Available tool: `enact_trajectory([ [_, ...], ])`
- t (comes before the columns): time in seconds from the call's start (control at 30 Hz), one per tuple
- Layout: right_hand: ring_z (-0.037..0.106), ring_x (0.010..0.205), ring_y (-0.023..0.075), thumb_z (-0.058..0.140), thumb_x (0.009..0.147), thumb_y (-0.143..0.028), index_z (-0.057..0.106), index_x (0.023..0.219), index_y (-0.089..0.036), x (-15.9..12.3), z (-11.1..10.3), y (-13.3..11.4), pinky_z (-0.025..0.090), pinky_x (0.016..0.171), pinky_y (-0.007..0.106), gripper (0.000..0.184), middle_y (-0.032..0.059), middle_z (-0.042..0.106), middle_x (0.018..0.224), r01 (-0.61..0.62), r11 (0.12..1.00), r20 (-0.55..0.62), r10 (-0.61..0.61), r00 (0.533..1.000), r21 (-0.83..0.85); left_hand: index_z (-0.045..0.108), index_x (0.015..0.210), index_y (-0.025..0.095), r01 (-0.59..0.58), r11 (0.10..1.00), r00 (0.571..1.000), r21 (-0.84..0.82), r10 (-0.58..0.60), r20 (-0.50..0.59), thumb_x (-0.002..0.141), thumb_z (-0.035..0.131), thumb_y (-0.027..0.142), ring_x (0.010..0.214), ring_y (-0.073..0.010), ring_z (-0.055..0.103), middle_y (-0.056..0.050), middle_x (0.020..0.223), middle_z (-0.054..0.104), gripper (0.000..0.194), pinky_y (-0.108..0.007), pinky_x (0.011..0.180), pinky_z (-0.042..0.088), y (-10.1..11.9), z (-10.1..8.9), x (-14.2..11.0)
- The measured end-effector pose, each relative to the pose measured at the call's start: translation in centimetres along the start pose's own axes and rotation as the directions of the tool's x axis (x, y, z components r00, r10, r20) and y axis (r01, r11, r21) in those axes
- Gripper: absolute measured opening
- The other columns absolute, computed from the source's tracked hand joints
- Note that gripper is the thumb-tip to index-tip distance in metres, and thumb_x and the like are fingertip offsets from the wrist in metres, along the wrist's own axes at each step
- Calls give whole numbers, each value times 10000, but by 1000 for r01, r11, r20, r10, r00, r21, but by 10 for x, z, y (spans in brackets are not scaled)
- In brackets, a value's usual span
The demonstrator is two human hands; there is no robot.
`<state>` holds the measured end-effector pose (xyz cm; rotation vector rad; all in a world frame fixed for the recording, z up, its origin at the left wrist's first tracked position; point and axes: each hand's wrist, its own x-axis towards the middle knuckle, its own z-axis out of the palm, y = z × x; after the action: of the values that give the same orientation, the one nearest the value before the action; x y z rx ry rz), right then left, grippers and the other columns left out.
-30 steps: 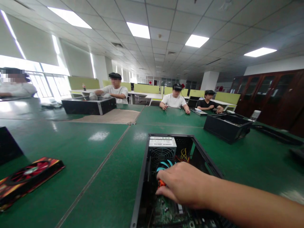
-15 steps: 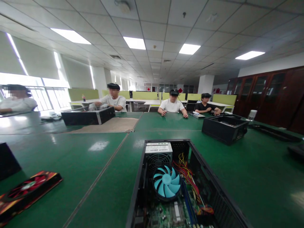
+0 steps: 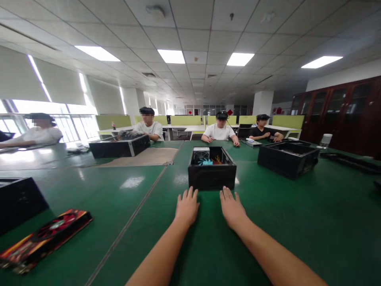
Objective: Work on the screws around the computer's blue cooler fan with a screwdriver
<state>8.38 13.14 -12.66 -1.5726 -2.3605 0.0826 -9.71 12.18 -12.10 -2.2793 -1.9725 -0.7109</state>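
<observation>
An open black computer case point(image 3: 212, 176) lies on the green table straight ahead of me. Inside it I can see a blue fan point(image 3: 205, 162), the power supply point(image 3: 201, 152) and coloured wires point(image 3: 218, 159). My left hand point(image 3: 187, 206) is stretched out with fingers apart at the case's near left corner. At the near right corner is my right hand point(image 3: 232, 205), palm down, fingers extended. Both hands' fingertips are at the lower edge of the case's near wall; whether they touch it I cannot tell. Neither hand holds anything.
A red and black graphics card point(image 3: 49, 238) lies at the left, by a black case point(image 3: 20, 202). Other open cases stand at the back left point(image 3: 119, 147) and right point(image 3: 288, 159). Several people sit across the green table point(image 3: 143, 238).
The computer case has slid far away from me across the table. Both of my hands have come into view behind it, arms outstretched. The camera view has shifted slightly left.
</observation>
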Motion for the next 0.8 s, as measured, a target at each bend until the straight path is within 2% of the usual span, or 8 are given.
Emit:
enact_trajectory([
  [0.1,516,1251,274,421,943,-84,553,1289,-158,-4,19,-19,426,998,427,378,160,544,1376,38,999,10,-38,999,-27,504,1318,171,-23,1000,999,15,23,-30,937,528,250,1279,-275,466,-117,1383,508,389,-484,1087,366,-5,25,12],
  [0.23,608,1091,300,360,920,-67,606,1161,-201,-12,29,-28,483,855,431,369,126,663,1153,40,998,-11,-41,999,-56,537,1249,198,-162,984,987,-72,162,-16,886,495,182,1186,-223,518,-71,1258,582,365,-396,1072,368,-5,40,1],
  [0.43,704,833,287,396,919,-152,545,1226,-189,-13,28,-19,500,701,383,344,103,725,971,0,1000,14,0,1000,-25,576,1163,228,-252,932,963,-259,268,28,815,462,79,1107,-191,539,-33,1153,616,396,-336,1030,383,5,44,-1],
  [0.8,713,861,305,455,887,-227,552,1189,-193,-10,33,-14,490,716,379,319,108,743,977,0,1000,9,0,1000,12,589,1138,219,-200,920,973,-336,227,42,777,466,54,1079,-185,572,-41,1136,626,416,-314,990,422,2,46,3],
])
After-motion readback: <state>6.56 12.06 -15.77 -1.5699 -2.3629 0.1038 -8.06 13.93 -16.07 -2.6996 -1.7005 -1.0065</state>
